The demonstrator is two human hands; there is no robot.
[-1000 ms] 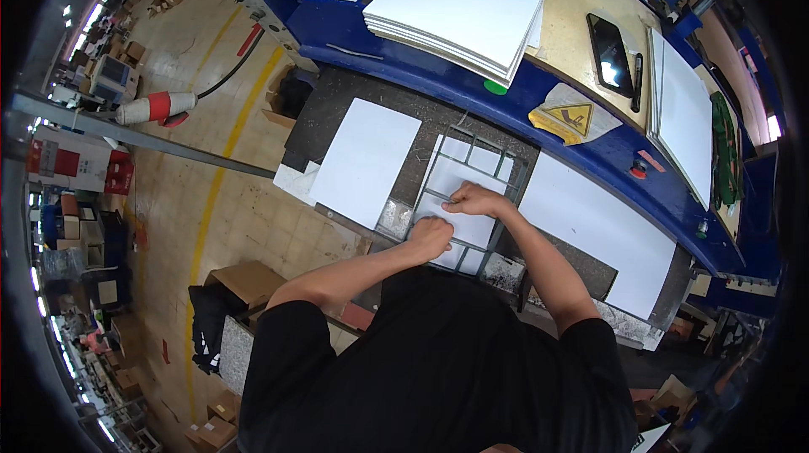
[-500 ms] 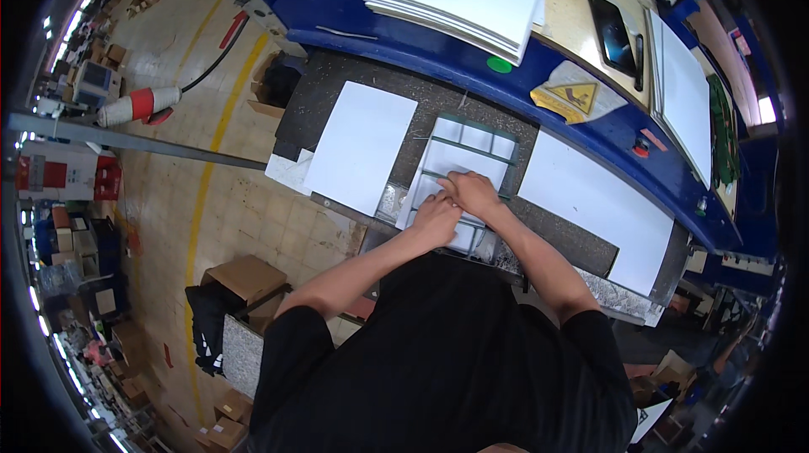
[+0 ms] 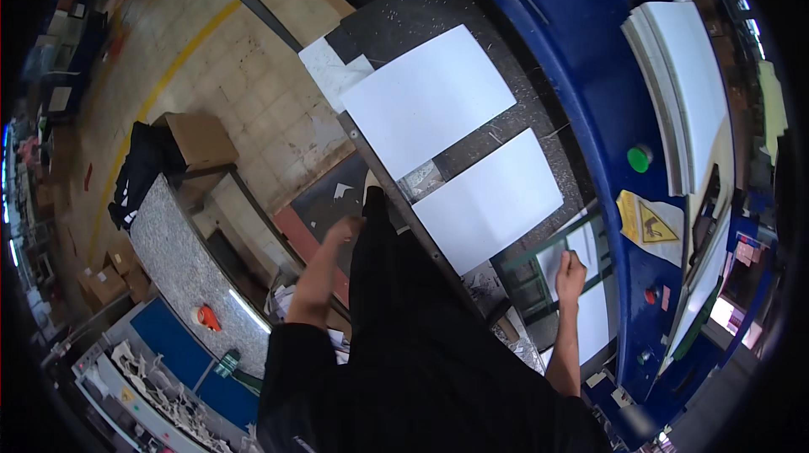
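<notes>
Right hand [image 3: 570, 266] is curled shut around the near edge of a thin dark frame [image 3: 552, 242] over the dark bench [image 3: 539, 137], tipped up past the two white sheets [image 3: 489, 198], I'd guess so it clears them. Left hand [image 3: 344, 230] hangs off the bench edge by my black shirt [image 3: 421, 352]. It looks loosely curled and empty, but it's too blurry to say for sure, and the frame's far end is hard to trace.

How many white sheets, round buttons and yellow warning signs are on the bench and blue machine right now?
Large white sheets on bench: 2
Green round buttons: 1
Red round buttons: 1
Yellow warning signs: 1
Total: 5
</notes>
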